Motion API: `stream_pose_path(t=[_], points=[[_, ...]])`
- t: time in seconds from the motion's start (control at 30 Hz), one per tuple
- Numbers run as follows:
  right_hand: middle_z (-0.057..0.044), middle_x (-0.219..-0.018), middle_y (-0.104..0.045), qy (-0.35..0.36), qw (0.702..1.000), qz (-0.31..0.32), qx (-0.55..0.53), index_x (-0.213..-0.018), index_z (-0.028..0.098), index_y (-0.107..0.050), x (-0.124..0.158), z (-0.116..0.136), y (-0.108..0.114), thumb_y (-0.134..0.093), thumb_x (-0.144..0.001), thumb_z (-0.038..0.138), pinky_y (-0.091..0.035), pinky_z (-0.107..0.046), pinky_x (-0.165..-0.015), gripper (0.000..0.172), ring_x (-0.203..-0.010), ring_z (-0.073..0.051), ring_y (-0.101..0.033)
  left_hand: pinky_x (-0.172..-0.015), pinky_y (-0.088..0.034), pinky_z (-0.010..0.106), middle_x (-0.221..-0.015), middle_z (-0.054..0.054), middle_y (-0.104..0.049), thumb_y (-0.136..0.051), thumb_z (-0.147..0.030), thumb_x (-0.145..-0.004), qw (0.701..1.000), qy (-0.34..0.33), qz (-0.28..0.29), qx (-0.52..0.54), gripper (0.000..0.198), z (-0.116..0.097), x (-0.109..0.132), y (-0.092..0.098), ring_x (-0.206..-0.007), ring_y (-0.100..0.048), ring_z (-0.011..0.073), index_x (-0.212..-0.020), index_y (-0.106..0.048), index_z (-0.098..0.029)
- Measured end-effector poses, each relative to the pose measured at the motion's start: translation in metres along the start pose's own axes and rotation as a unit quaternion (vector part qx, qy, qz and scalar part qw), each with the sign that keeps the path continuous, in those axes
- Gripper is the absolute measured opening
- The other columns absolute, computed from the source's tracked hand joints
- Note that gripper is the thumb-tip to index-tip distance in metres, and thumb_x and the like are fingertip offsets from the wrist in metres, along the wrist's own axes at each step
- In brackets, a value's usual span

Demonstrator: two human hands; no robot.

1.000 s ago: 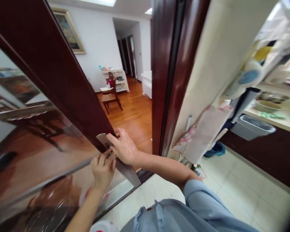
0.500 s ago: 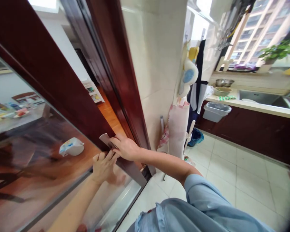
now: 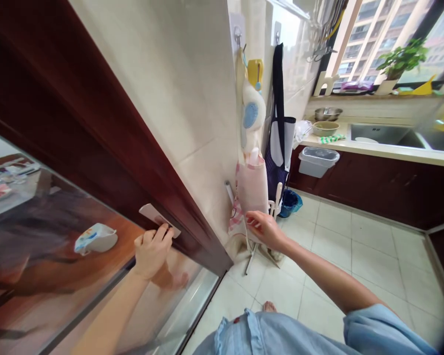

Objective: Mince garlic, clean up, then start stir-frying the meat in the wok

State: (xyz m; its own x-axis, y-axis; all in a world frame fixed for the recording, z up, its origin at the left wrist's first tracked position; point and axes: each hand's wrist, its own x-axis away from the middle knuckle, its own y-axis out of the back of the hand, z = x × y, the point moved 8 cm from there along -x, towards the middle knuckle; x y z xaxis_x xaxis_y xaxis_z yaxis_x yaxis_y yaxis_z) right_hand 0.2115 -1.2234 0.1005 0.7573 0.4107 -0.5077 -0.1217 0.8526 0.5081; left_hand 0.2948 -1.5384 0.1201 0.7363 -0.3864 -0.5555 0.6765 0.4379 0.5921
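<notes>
A dark red wooden sliding door (image 3: 107, 182) with a glass pane stands at the left against its frame. Set into its edge is a pale metal door handle (image 3: 147, 212). My left hand (image 3: 151, 254) has its bent fingers hooked into this handle. Away from the door, my right hand (image 3: 268, 230) hovers in the air with loosely bent fingers and holds nothing visible. Behind it hangs a pink and white apron (image 3: 251, 182).
A dark blue apron (image 3: 277, 143) hangs from a wall hook. On the floor stands a blue-lined bin (image 3: 290, 203). The counter has a sink (image 3: 388, 135), bowls and a hanging grey bin (image 3: 318, 161). Through the glass, a white bin (image 3: 98, 239) shows.
The door has slid right, and the gap beside its frame has closed. My right hand has let go of the handle and moved right; my left hand stays on it.
</notes>
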Motion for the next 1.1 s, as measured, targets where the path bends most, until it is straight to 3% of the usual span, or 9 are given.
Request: stream_pose_path(t=[0.1, 0.2, 0.47, 0.53, 0.63, 0.73, 0.8, 0.93, 1.1], points=[[-0.006, -0.084, -0.067, -0.020, 0.998, -0.052, 0.010, -0.104, 0.018, -0.061, -0.008, -0.018, 0.048, -0.054, -0.088, 0.026, -0.053, -0.023, -0.055, 0.019, -0.066, -0.013, -0.064, -0.079, -0.033, 0.042, -0.109, 0.002, -0.073, -0.060, -0.017, -0.088, 1.000, -0.013, -0.016, 0.007, 0.017, 0.002, 0.003, 0.002, -0.087, -0.054, 0.0246, -0.099, -0.072, -0.024], [-0.005, -0.078, -0.068, -0.041, 0.995, -0.093, 0.010, -0.101, 0.018, -0.063, -0.035, -0.026, 0.092, -0.057, -0.086, 0.033, -0.054, -0.024, -0.052, 0.021, -0.063, -0.015, -0.065, -0.081, -0.035, 0.041, -0.110, 0.004, -0.072, -0.059, -0.011, -0.086, 0.999, -0.035, -0.010, 0.022, 0.022, 0.004, 0.008, 0.002, -0.090, -0.055, 0.0245, -0.099, -0.072, -0.023], [-0.006, -0.084, -0.069, -0.035, 0.971, -0.237, -0.004, -0.102, 0.018, -0.064, -0.181, -0.014, 0.202, -0.060, -0.078, 0.039, -0.053, -0.026, -0.049, 0.032, -0.065, -0.018, -0.067, -0.078, -0.037, 0.039, -0.112, 0.006, -0.071, -0.050, -0.001, -0.083, 0.998, -0.022, 0.023, 0.045, 0.037, 0.009, 0.011, -0.001, -0.090, -0.058, 0.0240, -0.100, -0.073, -0.025], [-0.005, -0.081, -0.068, -0.039, 0.971, -0.237, 0.011, -0.102, 0.017, -0.065, -0.210, -0.014, 0.210, -0.059, -0.077, 0.036, -0.053, -0.028, -0.053, 0.032, -0.063, -0.017, -0.065, -0.078, -0.038, 0.040, -0.112, 0.005, -0.071, -0.050, 0.000, -0.082, 0.998, -0.022, 0.023, 0.045, 0.038, 0.008, 0.011, -0.001, -0.091, -0.058, 0.0237, -0.100, -0.073, -0.024], [-0.003, -0.072, -0.066, -0.047, 0.984, -0.167, 0.051, -0.098, 0.017, -0.067, -0.238, -0.015, 0.199, -0.061, -0.075, 0.035, -0.051, -0.029, -0.060, 0.030, -0.061, -0.016, -0.061, -0.079, -0.039, 0.040, -0.113, 0.006, -0.071, -0.053, -0.004, -0.083, 0.998, -0.027, 0.026, 0.050, 0.032, 0.007, 0.008, 0.001, -0.092, -0.058, 0.0238, -0.100, -0.073, -0.023], [0.000, -0.063, -0.062, -0.034, 0.989, -0.110, 0.095, -0.089, 0.017, -0.068, -0.246, -0.015, 0.182, -0.065, -0.072, 0.038, -0.048, -0.029, -0.065, 0.028, -0.064, -0.016, -0.059, -0.078, -0.039, 0.040, -0.113, 0.005, -0.070, -0.056, -0.009, -0.085, 0.996, -0.031, 0.034, 0.070, 0.024, 0.006, 0.005, 0.001, -0.093, -0.058, 0.0244, -0.097, -0.072, -0.023], [0.001, -0.059, -0.058, -0.036, 0.989, -0.110, 0.088, -0.080, 0.018, -0.065, -0.245, -0.019, 0.179, -0.066, -0.070, 0.040, -0.046, -0.028, -0.063, 0.025, -0.064, -0.016, -0.058, -0.077, -0.039, 0.039, -0.113, 0.005, -0.069, -0.057, -0.012, -0.085, 0.994, -0.036, 0.042, 0.090, 0.019, 0.005, 0.003, 0.000, -0.094, -0.057, 0.0249, -0.092, -0.071, -0.023], [0.002, -0.061, -0.054, -0.076, 0.984, -0.146, -0.062, -0.071, 0.020, -0.053, -0.237, -0.032, 0.188, -0.061, -0.072, 0.043, -0.044, -0.025, -0.053, 0.024, -0.059, -0.014, -0.054, -0.077, -0.037, 0.040, -0.114, 0.004, -0.068, -0.057, -0.016, -0.086, 0.991, -0.039, 0.058, 0.118, 0.016, 0.004, -0.002, -0.001, -0.094, -0.055, 0.0254, -0.089, -0.070, -0.023], [0.003, -0.069, -0.057, -0.090, 0.948, -0.173, -0.251, -0.082, 0.024, -0.043, -0.238, -0.028, 0.212, -0.054, -0.074, 0.040, -0.040, -0.022, -0.043, 0.021, -0.050, -0.010, -0.048, -0.078, -0.036, 0.039, -0.111, 0.005, -0.068, -0.053, -0.018, -0.089, 0.986, -0.032, 0.069, 0.148, 0.018, 0.003, -0.007, 0.002, -0.094, -0.054, 0.0238, -0.087, -0.070, -0.024]])
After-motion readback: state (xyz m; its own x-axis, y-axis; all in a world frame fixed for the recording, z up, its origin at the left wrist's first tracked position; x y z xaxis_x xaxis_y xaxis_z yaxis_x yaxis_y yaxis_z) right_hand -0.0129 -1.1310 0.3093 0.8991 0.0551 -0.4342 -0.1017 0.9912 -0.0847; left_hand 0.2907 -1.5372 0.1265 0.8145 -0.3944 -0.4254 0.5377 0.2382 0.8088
